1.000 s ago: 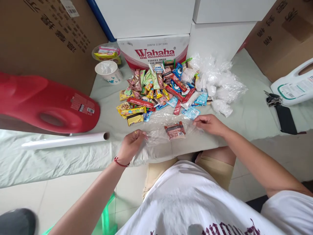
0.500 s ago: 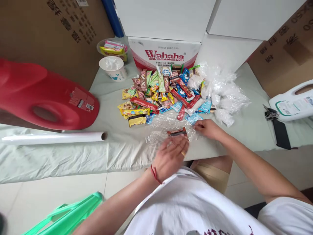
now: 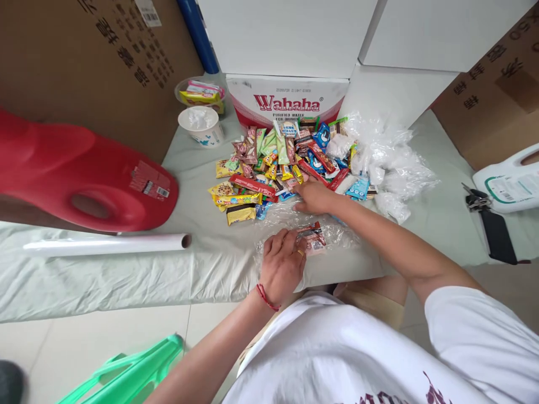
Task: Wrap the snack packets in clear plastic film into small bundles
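Observation:
A loose pile of small wrapped snacks lies on the cloth-covered table, with a red snack packet (image 3: 255,184) and a yellow snack packet (image 3: 241,214) along its near side. Into this pile reaches my right hand (image 3: 316,197), thumb and fingers apart, fingertips touching the packets; part of them is hidden. My left hand (image 3: 284,261) rests on a sheet of clear plastic film (image 3: 337,235) in front of the pile, its fingers slightly bent and spread. Beside its fingertips a reddish-brown snack packet (image 3: 314,238) lies on the film.
Clear plastic bundles (image 3: 389,163) sit right of the pile. A red jug (image 3: 138,193), a film roll (image 3: 109,244) and a paper cup (image 3: 202,128) stand or lie left. Keys with a black case (image 3: 497,235) and a white jug (image 3: 511,182) are right. A Wahaba-like printed carton (image 3: 290,98) stands behind.
My right hand has moved left from the film's right edge into the pile. My left hand has drawn back slightly, its fingers more bent, uncovering more of the reddish-brown packet.

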`<state>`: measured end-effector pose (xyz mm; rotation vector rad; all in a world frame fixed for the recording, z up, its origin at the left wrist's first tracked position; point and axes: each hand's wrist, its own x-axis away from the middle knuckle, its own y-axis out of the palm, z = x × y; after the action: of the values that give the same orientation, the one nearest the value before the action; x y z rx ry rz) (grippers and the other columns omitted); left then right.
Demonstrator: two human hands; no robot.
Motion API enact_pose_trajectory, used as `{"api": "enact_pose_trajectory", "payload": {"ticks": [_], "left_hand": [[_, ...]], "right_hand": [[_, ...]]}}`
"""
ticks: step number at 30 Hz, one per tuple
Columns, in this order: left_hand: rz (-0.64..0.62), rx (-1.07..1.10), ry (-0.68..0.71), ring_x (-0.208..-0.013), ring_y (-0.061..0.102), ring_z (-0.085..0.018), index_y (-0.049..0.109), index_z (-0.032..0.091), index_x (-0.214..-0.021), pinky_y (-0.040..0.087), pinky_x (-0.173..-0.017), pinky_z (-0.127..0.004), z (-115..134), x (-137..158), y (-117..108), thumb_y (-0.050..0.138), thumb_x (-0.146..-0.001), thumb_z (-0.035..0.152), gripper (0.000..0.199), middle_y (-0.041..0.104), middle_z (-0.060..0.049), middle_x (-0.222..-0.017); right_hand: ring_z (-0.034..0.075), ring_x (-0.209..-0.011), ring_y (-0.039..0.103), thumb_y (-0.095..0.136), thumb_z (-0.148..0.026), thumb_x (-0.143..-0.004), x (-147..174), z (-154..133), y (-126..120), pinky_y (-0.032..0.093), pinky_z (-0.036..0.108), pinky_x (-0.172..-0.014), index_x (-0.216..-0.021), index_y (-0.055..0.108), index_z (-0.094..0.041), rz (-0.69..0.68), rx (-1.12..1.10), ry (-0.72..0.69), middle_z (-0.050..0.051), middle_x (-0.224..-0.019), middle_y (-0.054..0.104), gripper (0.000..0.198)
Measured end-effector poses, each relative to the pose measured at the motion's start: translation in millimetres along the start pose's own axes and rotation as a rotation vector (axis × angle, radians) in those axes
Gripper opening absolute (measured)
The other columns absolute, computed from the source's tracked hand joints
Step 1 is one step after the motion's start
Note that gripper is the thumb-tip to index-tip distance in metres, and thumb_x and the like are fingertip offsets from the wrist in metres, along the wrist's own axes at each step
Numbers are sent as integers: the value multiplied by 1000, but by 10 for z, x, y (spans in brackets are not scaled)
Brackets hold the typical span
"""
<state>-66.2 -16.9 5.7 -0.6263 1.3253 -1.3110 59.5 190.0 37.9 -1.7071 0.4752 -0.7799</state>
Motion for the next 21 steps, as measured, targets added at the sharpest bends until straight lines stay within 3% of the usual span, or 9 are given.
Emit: {"api": "enact_pose_trajectory", "payload": {"ticks": [2,5,10,15,17,21], "left_hand": [[-16,-27,-12,-117,60,-34,75,22,-118,46,-90,-47,17,-10,-13,58,-99,26,26,72,-15,-118],[-51,-57,-28,-101,60,-32,75,22,-116,44,-81,-46,46,-17,-28,59,-99,26,24,71,-14,-102],[-66,-91,-25,-93,57,-31,75,22,-114,41,-76,-45,76,-16,-27,56,-99,23,25,69,-14,-97],[-80,-54,5,-88,58,-29,77,23,-101,40,-73,-44,5,29,-7,54,-98,21,22,66,-12,-84],[-73,5,18,-87,58,-28,76,23,-90,40,-73,-43,-72,106,5,55,-98,20,23,66,-10,-81],[47,286,-1,-82,56,-25,76,24,-90,43,-73,-39,-304,365,24,51,-97,18,27,65,-7,-78]], "right_hand": [[34,-114,62,74,-35,-88,-121,-33,-50,43,38,-91,-116,74,-13,-105,-11,17,16,-110,75,36],[24,-93,66,69,-23,-91,-32,-9,-222,42,30,-80,-103,77,-14,-170,-128,-92,10,-98,75,18],[19,-85,62,56,-17,-97,613,-108,-348,42,27,-75,-106,74,-14,5,-202,-306,9,-101,68,21],[21,-94,65,47,-18,-104,1228,-290,115,49,29,-80,-139,65,-21,38,-155,-381,10,-104,68,40],[21,-102,66,44,-15,-104,1343,-312,332,52,32,-88,-148,58,-23,63,-158,-396,12,-115,69,47],[21,-113,66,46,-11,-102,1405,-334,551,50,36,-102,-151,58,-31,87,-243,-405,11,-130,68,54]]}}
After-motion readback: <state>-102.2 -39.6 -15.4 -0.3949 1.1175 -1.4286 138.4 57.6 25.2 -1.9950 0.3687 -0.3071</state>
